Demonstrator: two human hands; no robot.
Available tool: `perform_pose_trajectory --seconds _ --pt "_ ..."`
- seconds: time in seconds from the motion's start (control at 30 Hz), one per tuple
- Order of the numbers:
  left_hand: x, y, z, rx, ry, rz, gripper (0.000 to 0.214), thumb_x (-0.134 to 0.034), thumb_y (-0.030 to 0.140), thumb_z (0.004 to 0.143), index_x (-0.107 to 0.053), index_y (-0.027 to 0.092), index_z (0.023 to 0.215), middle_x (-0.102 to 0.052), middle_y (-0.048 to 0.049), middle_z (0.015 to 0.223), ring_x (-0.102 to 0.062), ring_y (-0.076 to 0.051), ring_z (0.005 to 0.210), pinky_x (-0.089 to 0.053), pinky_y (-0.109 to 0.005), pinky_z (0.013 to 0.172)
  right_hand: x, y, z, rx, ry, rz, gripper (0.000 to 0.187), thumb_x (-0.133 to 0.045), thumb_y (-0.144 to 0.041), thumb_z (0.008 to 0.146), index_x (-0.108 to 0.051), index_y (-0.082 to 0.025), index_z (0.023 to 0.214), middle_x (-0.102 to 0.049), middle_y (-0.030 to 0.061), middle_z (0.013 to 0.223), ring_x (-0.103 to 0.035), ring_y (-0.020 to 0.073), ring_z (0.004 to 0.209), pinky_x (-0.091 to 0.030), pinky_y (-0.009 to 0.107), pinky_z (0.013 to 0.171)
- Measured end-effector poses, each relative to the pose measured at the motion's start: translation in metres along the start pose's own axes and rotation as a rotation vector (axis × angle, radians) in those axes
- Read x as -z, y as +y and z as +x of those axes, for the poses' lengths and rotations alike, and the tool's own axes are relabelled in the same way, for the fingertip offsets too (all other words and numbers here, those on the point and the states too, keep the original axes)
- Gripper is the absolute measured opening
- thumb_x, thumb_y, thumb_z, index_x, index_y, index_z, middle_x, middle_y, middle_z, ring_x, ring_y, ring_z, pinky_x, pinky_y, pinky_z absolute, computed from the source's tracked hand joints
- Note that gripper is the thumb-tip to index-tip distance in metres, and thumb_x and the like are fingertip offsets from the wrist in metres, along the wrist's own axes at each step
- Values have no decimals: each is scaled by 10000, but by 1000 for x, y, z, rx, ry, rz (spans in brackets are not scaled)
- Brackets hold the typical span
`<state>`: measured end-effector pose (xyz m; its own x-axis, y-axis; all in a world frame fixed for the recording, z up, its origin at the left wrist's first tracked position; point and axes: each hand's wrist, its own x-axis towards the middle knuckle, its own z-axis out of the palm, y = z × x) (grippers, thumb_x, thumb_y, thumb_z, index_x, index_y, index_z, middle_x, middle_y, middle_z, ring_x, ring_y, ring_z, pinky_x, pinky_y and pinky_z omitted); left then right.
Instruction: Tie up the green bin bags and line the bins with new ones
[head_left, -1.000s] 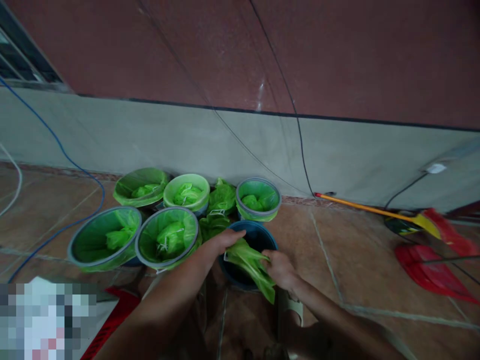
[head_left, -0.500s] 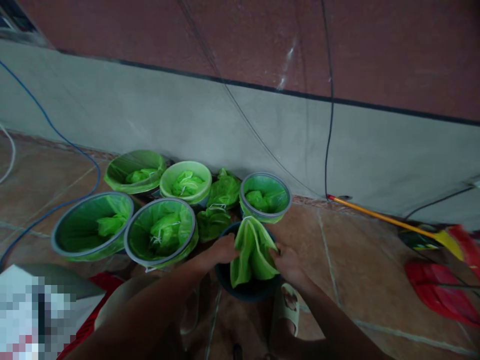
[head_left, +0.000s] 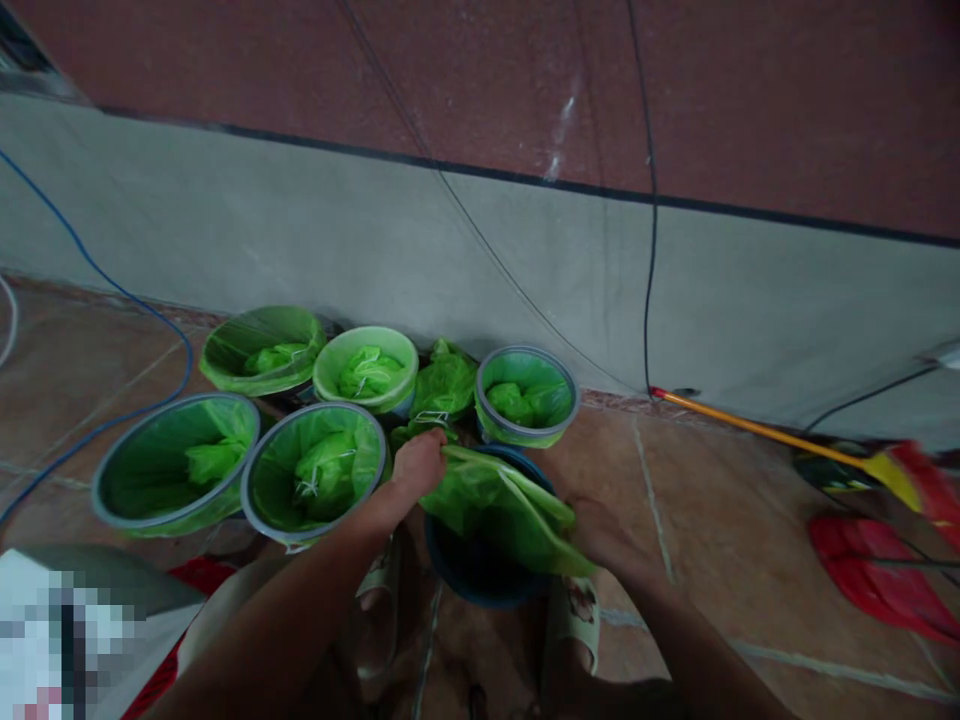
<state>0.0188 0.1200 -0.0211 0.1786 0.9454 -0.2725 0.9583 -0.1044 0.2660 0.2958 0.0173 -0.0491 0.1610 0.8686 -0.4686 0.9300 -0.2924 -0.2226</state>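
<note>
A bright green plastic bag [head_left: 501,505] is stretched out over a dark blue bucket [head_left: 472,575] on the tiled floor. My left hand [head_left: 417,462] is closed on the bag's far left corner above the bucket's rim. My right hand [head_left: 609,532] grips the bag's near right edge; its fingers are partly hidden under the plastic. The bag covers most of the bucket's mouth.
Several buckets lined with green bags [head_left: 315,470] stand to the left and behind, against a grey and maroon wall [head_left: 525,260]. A broom with a yellow handle [head_left: 757,428] and red bristles [head_left: 877,560] lies at the right. A blue cable [head_left: 112,300] runs at the left.
The bag was folded narrow between my hands; both hands have pulled apart and spread it wide over the blue bucket. My left hand moved up and away, my right hand toward me.
</note>
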Motion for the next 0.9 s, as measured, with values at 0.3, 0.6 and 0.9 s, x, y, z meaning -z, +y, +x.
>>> perform_pose_trajectory --seconds 0.3,0.6,0.9 --pt "1 22 -16 -253 224 -20 246 -485 230 900 -564 158 1122 -601 -112 1199 -560 -233 1134 -428 -335 1005 -3 -38 -13 247 238 -100 401 -450 -159 869 -591 -173 1244 -616 140 1242 -563 271 1145 -409 353 977" --pt "-40 24 -16 -211 -146 -5 535 -536 222 868 -428 77 1372 -594 -201 1260 -616 -286 1116 -462 -356 975 -27 -42 -14 97 89 -65 450 -546 -334 883 -544 -141 1289 -703 153 1119 -676 252 1000 -482 310 847" --pt "-40 20 -8 -207 -178 -32 565 -477 97 845 -442 131 1409 -576 -176 1315 -615 -247 1139 -451 -358 1011 -21 -31 -13 509 -103 211 391 -470 -43 751 -754 -224 949 -722 39 1069 -648 171 1038 -450 255 926"
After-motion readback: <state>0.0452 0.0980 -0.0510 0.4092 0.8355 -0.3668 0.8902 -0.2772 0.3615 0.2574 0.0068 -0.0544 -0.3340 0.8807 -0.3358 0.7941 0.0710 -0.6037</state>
